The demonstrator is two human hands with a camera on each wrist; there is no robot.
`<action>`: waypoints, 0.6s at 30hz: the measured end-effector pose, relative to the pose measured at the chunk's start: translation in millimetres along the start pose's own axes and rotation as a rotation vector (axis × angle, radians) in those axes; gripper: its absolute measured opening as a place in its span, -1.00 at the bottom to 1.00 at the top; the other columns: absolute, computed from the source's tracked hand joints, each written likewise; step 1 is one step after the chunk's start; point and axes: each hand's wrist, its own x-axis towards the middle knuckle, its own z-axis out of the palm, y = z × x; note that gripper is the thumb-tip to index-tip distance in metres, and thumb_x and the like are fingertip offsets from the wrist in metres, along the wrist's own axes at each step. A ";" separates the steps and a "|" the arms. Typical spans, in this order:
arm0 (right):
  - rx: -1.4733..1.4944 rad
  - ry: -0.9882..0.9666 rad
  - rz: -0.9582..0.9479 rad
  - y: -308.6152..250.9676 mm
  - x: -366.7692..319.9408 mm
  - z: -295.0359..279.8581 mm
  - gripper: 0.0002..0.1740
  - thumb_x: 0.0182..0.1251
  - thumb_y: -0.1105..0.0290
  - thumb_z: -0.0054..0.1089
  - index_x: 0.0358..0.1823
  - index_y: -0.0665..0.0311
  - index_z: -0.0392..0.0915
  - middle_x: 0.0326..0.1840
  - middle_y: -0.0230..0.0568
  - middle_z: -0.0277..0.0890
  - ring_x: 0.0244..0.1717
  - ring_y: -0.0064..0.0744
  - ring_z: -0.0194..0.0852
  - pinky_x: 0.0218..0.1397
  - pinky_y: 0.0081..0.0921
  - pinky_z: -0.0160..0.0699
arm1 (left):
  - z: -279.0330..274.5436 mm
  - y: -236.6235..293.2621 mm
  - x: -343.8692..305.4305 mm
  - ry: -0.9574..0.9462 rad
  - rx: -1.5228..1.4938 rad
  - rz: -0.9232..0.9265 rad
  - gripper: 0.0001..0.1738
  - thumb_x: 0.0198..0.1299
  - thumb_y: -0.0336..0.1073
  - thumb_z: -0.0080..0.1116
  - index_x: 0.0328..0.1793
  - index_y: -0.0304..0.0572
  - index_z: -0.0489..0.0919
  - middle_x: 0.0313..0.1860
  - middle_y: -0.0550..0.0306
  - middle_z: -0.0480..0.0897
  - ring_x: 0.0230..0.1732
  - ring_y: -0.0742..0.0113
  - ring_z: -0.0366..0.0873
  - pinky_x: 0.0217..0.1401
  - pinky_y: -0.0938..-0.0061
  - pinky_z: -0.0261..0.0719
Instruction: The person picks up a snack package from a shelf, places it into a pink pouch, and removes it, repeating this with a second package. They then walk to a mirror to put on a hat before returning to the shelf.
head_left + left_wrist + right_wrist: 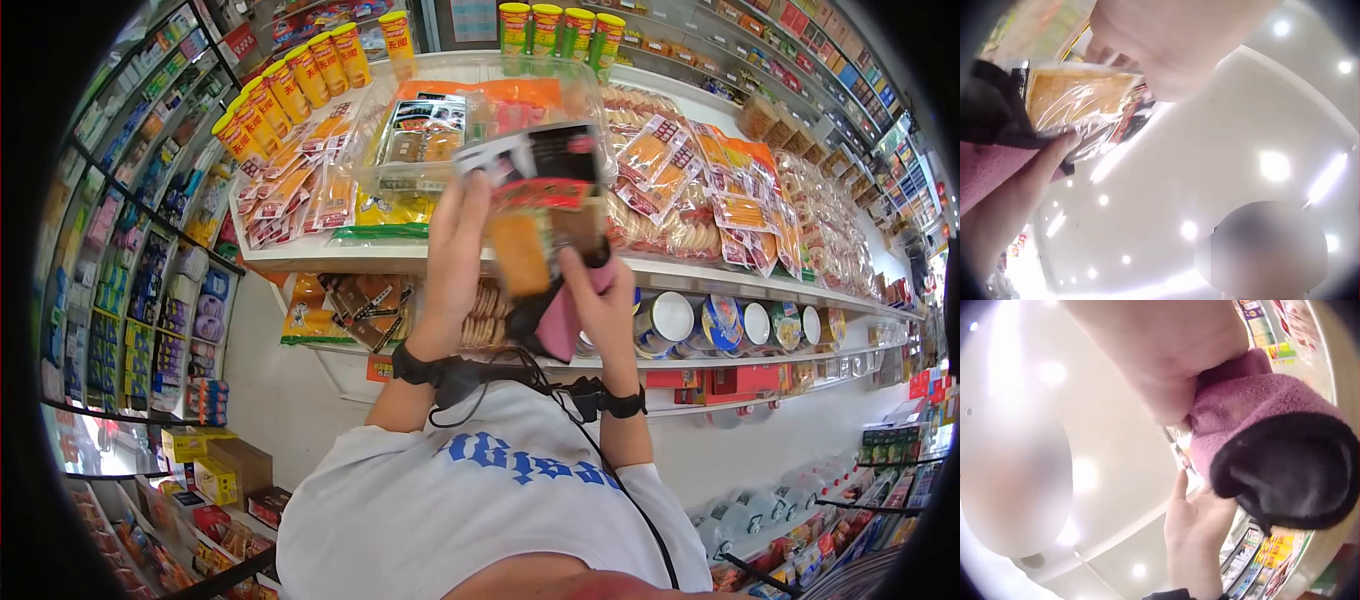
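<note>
A flat clear-wrapped food package (pixel 540 190) with a black and red label is held tilted above the shelf edge, blurred in the head view. My left hand (pixel 460 240) is at its left side, and the left wrist view shows bent fingers against the wrapper (pixel 1082 100). My right hand (pixel 605 305) grips the package's lower right part, thumb on the front. A pink cloth item (pixel 570 315) with black trim is in that same hand; the right wrist view shows its black opening (pixel 1291 469). Some fingertips are hidden.
Behind the hands, a clear plastic tray (pixel 400 180) holds similar packages. Packaged snacks (pixel 655 165) cover the display shelf (pixel 400 260) on both sides, with yellow cans (pixel 350 55) along its back. Round tubs (pixel 665 320) stand on the lower shelf. Cables (pixel 520 360) hang between the wrists.
</note>
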 end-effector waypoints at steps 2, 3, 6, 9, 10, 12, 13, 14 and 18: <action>-0.120 0.174 -0.082 -3.3 4.9 -11.6 -0.73 0.41 0.36 0.27 -0.02 0.43 0.59 -0.28 -0.23 0.69 -0.26 -0.65 0.51 -0.18 -0.56 0.48 | 0.6 4.9 -3.7 -0.046 0.161 0.030 -0.40 0.47 -0.18 0.11 0.49 -0.36 0.27 0.18 0.06 0.56 0.25 0.43 0.49 0.15 0.44 0.55; -0.237 0.226 -0.165 -0.5 7.2 -16.5 -0.70 0.28 0.43 0.34 -0.01 0.42 0.58 -0.31 -0.13 0.63 -0.33 -0.43 0.58 -0.24 -0.48 0.52 | 4.4 7.2 -9.6 -0.073 0.188 0.023 -0.37 0.45 -0.20 0.12 0.52 -0.34 0.25 0.21 0.03 0.56 0.25 0.41 0.51 0.19 0.44 0.54; -0.649 0.064 -0.377 -12.4 1.5 -12.7 -0.62 0.07 0.47 0.41 -0.05 0.39 0.57 -0.33 -0.08 0.50 -0.38 -0.11 0.56 -0.30 -0.33 0.52 | 19.3 6.0 -22.9 -0.200 0.156 -0.118 -0.36 0.41 -0.08 0.19 0.43 -0.36 0.33 0.07 0.07 0.58 0.12 0.43 0.53 0.01 0.55 0.56; -0.525 -0.157 -0.450 -11.3 -9.5 3.8 -0.59 -0.04 0.48 0.42 -0.10 0.37 0.54 -0.34 -0.05 0.43 -0.41 0.05 0.46 -0.33 -0.21 0.47 | 17.0 -9.1 -22.9 -0.193 0.100 -0.381 -0.51 0.42 -0.09 0.17 0.28 -0.28 0.44 0.04 0.06 0.65 0.08 0.35 0.63 0.04 0.47 0.62; -0.477 -0.210 -0.434 -13.9 -12.1 5.3 -0.61 0.00 0.47 0.42 -0.11 0.37 0.53 -0.34 -0.04 0.44 -0.41 0.05 0.46 -0.34 -0.21 0.46 | 18.6 -5.5 -19.8 -0.183 -0.050 -0.381 -0.53 0.43 -0.10 0.16 0.28 -0.28 0.45 0.05 0.06 0.65 0.07 0.35 0.63 0.04 0.45 0.63; -0.446 -0.061 -0.278 -19.0 -15.5 -6.1 -0.67 0.21 0.33 0.38 -0.11 0.37 0.52 -0.37 -0.11 0.48 -0.41 -0.16 0.52 -0.35 -0.30 0.47 | 21.5 5.5 -13.3 -0.167 -0.345 -0.382 -0.57 0.45 -0.13 0.12 0.26 -0.27 0.46 0.07 0.06 0.65 0.03 0.34 0.65 0.04 0.41 0.64; -0.447 0.119 -0.178 -14.2 -20.4 -15.4 -0.69 0.30 0.27 0.34 -0.13 0.37 0.52 -0.36 -0.16 0.52 -0.40 -0.23 0.53 -0.34 -0.34 0.48 | 17.9 -2.2 -12.1 -0.044 -0.344 -0.376 -0.60 0.47 -0.15 0.08 0.27 -0.27 0.47 0.10 0.06 0.65 0.04 0.31 0.67 0.08 0.35 0.65; -0.447 0.297 -0.078 -10.9 -23.5 -20.5 -0.68 0.40 0.21 0.30 -0.15 0.37 0.51 -0.35 -0.20 0.56 -0.39 -0.29 0.54 -0.33 -0.38 0.50 | 13.6 -5.8 -11.0 -0.069 -0.355 -0.431 -0.60 0.48 -0.14 0.06 0.27 -0.26 0.47 0.11 0.05 0.65 0.06 0.31 0.66 0.08 0.34 0.65; 0.369 0.511 -0.044 -4.4 -31.1 -8.7 -0.50 0.64 0.00 -0.23 0.07 0.35 0.43 -0.06 -0.17 0.54 -0.15 -0.51 0.55 -0.12 -0.54 0.52 | 22.5 -2.1 -17.6 -0.095 -0.383 -0.600 -0.52 0.51 -0.03 -0.03 0.27 -0.28 0.53 0.12 0.00 0.66 0.11 0.26 0.65 0.24 0.31 0.59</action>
